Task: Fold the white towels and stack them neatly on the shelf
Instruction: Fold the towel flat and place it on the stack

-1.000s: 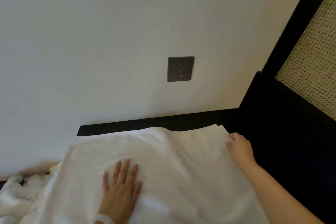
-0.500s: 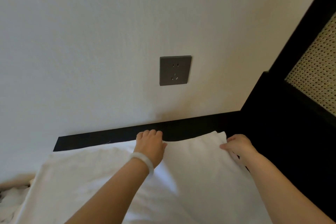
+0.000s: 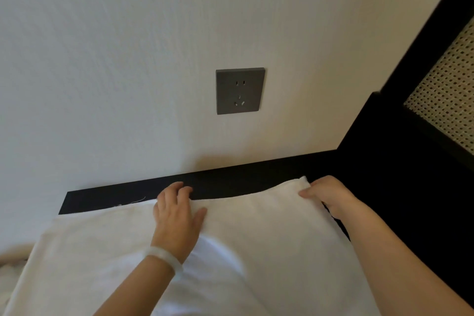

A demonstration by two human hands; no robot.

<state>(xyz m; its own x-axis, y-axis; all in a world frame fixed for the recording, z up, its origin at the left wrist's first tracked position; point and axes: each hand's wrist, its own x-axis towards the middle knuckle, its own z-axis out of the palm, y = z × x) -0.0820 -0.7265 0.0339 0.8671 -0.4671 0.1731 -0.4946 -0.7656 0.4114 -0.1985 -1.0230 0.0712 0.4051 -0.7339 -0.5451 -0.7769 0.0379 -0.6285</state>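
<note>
White towel [image 3: 269,233] lies spread below the wall socket [image 3: 240,91], far hem running sideways. Left hand [image 3: 177,213] curls its fingers over that hem under the socket; right hand [image 3: 331,192] pinches the corner rightward. Both likely draw it nearer.

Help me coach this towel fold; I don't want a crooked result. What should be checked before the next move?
1. Right hand pinches the towel's far right corner: ok.
2. Left hand grips the far edge: ok.
3. Left hand at the far left corner: not ok, it sits mid-edge.
4. Far edge straight between the hands: not ok, it dips.
5. Near edge lined up: cannot tell, out of view.
</note>
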